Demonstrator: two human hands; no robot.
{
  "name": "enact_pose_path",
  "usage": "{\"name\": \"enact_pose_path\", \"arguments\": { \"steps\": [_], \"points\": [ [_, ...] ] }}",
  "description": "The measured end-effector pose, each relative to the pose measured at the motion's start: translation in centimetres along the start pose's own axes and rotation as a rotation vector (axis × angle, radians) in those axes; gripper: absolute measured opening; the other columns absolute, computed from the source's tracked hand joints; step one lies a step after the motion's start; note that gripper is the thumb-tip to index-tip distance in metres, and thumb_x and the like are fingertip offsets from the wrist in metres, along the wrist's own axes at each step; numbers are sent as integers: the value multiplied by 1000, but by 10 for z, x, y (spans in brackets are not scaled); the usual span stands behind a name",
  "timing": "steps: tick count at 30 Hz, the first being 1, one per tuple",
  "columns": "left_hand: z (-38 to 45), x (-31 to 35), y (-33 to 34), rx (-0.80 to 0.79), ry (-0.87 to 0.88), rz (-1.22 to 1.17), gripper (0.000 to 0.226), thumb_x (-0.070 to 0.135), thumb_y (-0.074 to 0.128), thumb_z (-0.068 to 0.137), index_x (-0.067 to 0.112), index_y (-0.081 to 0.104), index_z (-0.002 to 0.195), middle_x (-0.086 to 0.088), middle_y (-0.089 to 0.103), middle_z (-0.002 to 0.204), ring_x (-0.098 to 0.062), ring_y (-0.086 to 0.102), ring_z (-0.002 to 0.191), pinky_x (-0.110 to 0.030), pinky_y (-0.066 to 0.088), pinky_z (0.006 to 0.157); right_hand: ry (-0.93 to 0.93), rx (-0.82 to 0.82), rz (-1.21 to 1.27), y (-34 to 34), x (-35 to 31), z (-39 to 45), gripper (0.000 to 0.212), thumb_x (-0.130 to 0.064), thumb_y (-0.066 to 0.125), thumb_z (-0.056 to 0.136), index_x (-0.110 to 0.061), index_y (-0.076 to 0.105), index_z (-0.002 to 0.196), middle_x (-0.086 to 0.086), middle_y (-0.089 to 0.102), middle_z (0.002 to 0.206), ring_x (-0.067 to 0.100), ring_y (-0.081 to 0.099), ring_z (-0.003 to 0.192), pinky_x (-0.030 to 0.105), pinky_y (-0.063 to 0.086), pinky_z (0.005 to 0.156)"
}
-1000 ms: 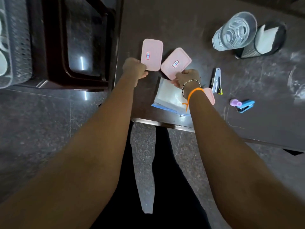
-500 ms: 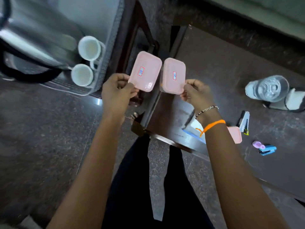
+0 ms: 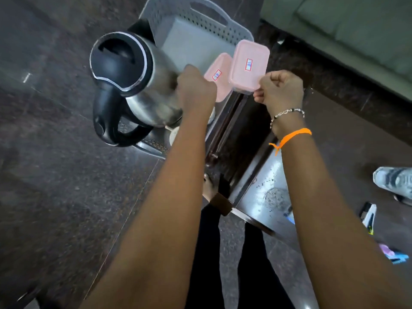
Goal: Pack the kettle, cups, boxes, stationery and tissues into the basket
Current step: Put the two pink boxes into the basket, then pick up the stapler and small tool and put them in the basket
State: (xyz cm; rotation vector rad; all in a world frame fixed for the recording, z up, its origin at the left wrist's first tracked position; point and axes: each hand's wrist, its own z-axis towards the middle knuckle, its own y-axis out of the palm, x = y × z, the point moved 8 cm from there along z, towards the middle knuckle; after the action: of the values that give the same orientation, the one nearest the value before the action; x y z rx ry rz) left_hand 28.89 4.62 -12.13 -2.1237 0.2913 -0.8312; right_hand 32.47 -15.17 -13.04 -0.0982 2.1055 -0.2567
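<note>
Head view, hands: we see our left hand point(image 3: 196, 90) curled round the near end of one pink box point(image 3: 219, 74), and our right hand point(image 3: 281, 92) pinching the near short edge of the other pink box point(image 3: 249, 64) between thumb and fingers.
Head view, boxes: both are held over the far right part of the grey basket point(image 3: 200, 21), lids up, the right one overlapping and slightly above the left.
Head view, basket contents: the steel kettle point(image 3: 133, 83) already stands in the left half; a white cup point(image 3: 174, 135) shows partly under our left forearm.
Head view, what is left: a stapler point(image 3: 370, 214) and a blue and purple item point(image 3: 393, 255) lie on the dark table point(image 3: 263, 186) at the right edge; we cannot see the tissues.
How the boxes handle: we judge them light, stiff plastic with smooth, somewhat slippery lids; whether they hold anything we cannot tell.
Where to hold: we judge an edge pinch enough for such a weight, though gripping across the short end with fingers under the base would steady them better.
Placing: we would lay them flat on the bare basket floor to the right of the kettle, away from the cup.
</note>
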Motion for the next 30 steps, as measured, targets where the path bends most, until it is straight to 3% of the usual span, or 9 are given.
{"name": "enact_pose_path", "arguments": {
  "steps": [7,10,13,15,17,19,22,24,30],
  "points": [
    [19,6,14,-88,-68,12,39,13,55,85,1,49,122,-18,52,132,-35,51,122,-37,44,95,-24,42,-176,35,-10,31,18,-3,53,80,-13,51,66,3,57,52,0,53,30,17,53,44],
    [19,8,17,-112,-48,39,34,12,53,87,3,53,120,-17,52,131,-35,51,121,-38,44,94,0,40,-225,41,-1,33,9,-3,54,81,-7,55,73,10,61,57,1,55,32,23,57,50],
    [17,7,11,-96,-12,88,31,8,52,87,3,56,117,-19,57,127,-38,53,119,-39,46,91,9,12,-274,49,7,32,20,-1,54,79,-11,53,62,14,63,62,2,56,34,32,61,57],
    [13,7,5,-76,39,112,32,3,51,85,4,57,116,-21,59,124,-40,54,117,-40,45,91,29,-19,-285,56,14,30,23,-1,54,79,-14,54,60,17,66,69,11,65,47,39,61,67],
    [8,5,-3,-39,75,105,32,-1,42,86,5,57,114,-20,61,120,-40,54,113,-41,44,90,76,-75,-321,63,22,28,8,-6,56,81,-7,64,80,22,70,92,29,71,81,45,57,84],
    [-3,4,-12,10,113,72,35,-2,39,85,7,58,113,-16,63,118,-37,55,111,-39,43,89,111,-96,-327,64,29,26,13,-8,55,83,-5,65,91,23,69,101,37,66,97,47,54,90],
    [-34,7,-18,62,189,-24,34,3,46,86,11,61,115,-10,64,117,-28,58,109,-32,43,88,73,-78,-282,50,27,10,21,-3,50,86,-14,58,70,17,67,75,32,71,75,44,59,79],
    [-57,5,-15,79,230,-67,23,11,52,86,13,66,104,-8,67,108,-23,60,99,-24,38,78,64,-81,-239,36,33,-5,23,-2,49,87,-15,56,69,17,65,70,28,69,65,40,60,71],
    [-146,-5,69,-262,272,14,14,21,55,87,23,67,92,-2,68,97,-21,62,91,-27,45,77,253,19,-156,-81,112,-56,21,5,44,88,-8,57,78,18,61,77,16,62,53,20,55,51]
  ]
}}
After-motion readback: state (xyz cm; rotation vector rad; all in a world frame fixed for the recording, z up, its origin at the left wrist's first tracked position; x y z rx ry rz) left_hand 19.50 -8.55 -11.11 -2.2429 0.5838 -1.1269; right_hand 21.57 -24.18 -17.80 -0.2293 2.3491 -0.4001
